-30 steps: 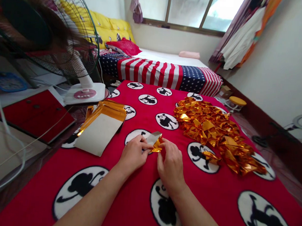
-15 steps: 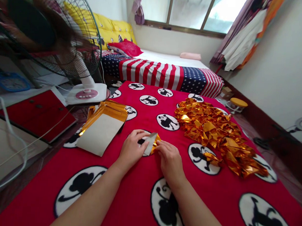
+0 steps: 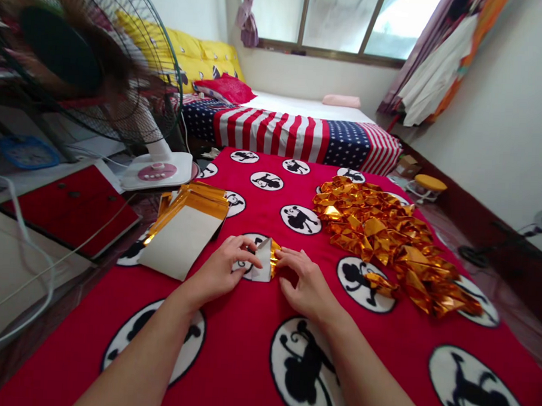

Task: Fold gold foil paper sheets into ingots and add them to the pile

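Note:
A partly folded sheet of foil paper (image 3: 262, 263) lies on the red cloth in front of me, grey-white on its left part and gold along its right edge. My left hand (image 3: 223, 267) is at its left side, fingers spread and the fingertips at the paper's surface. At the gold edge, my right hand (image 3: 301, 279) rests with curved fingers touching it, the thumb held apart below. To the left is a stack of flat gold and white foil sheets (image 3: 179, 241). A large heap of folded gold foil pieces (image 3: 378, 225) spreads out on the right.
The red cloth (image 3: 228, 357) with black-and-white monkey circles covers the work surface. A running fan (image 3: 158, 168) stands at the left, beside a red panel (image 3: 73, 206). Farther back are a bed (image 3: 274, 131) and, at the right, a yellow-topped stool (image 3: 430, 182).
My left hand has shifted left and loosened, its fingers spreading off the paper. The paper lies flatter and slightly farther left. My right thumb has come away from the fingers.

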### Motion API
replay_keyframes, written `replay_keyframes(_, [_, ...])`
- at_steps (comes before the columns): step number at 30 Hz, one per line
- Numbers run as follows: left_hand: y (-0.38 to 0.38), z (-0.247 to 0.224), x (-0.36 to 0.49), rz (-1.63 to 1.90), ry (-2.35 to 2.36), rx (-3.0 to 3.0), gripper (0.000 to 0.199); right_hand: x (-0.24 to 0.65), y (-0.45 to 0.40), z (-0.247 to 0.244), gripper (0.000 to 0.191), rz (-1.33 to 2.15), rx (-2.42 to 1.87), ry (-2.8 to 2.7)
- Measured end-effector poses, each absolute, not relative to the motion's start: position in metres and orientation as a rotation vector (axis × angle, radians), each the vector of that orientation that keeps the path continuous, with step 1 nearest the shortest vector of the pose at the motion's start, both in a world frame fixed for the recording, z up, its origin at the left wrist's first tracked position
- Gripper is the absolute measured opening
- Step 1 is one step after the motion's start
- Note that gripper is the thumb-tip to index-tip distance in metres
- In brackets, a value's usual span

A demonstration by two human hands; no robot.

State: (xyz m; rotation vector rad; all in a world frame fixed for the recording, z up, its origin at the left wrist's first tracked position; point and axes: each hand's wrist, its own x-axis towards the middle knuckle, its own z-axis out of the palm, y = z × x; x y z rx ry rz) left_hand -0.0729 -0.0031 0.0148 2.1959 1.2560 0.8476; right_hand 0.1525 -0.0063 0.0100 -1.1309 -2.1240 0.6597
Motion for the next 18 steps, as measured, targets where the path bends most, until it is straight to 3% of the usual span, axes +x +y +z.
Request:
replay_keyframes(9, [-0.003,0.010,-0.070,0.782,1.238,2.227,0.030,0.138,-0.008,-0.008,0.008,0.577,-1.253,-1.970])
replay_keyframes(18, [-0.001,0.006,-0.071,0.826,1.196,2.240,0.024,0.136,-0.011,-0.013,0.011,0.587,-1.292,-1.941])
